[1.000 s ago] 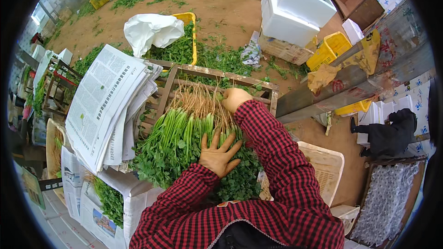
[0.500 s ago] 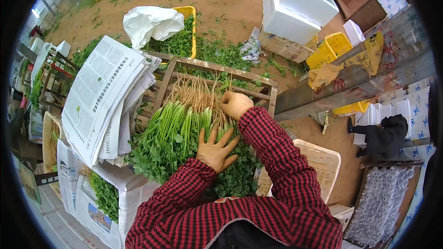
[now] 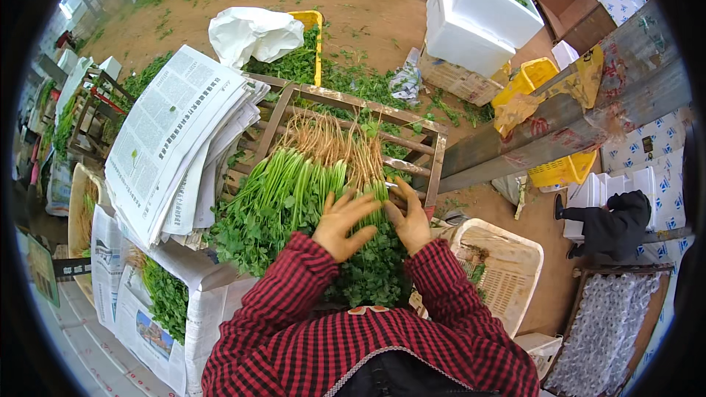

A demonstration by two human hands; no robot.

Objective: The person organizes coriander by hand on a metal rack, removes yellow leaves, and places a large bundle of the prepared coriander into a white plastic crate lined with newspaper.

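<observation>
A big heap of green leafy herbs (image 3: 294,198) with pale roots pointing away from me lies on a wooden rack (image 3: 434,169). My left hand (image 3: 343,223) lies flat on the stems, fingers spread. Just to its right, my right hand (image 3: 409,220) presses against the side of the bunch near the rack's edge, fingers together along the stems. Both sleeves are red-and-black check.
A thick stack of newspapers (image 3: 173,140) lies left of the herbs. A white box lined with paper (image 3: 158,301) holds more greens at lower left. A cream plastic basket (image 3: 500,272) stands right. White foam boxes (image 3: 485,15), yellow crates (image 3: 537,77), and a person in black (image 3: 614,220) are beyond.
My right hand has come back from the roots toward me and now sits next to my left hand on the stems. My left hand has shifted slightly right.
</observation>
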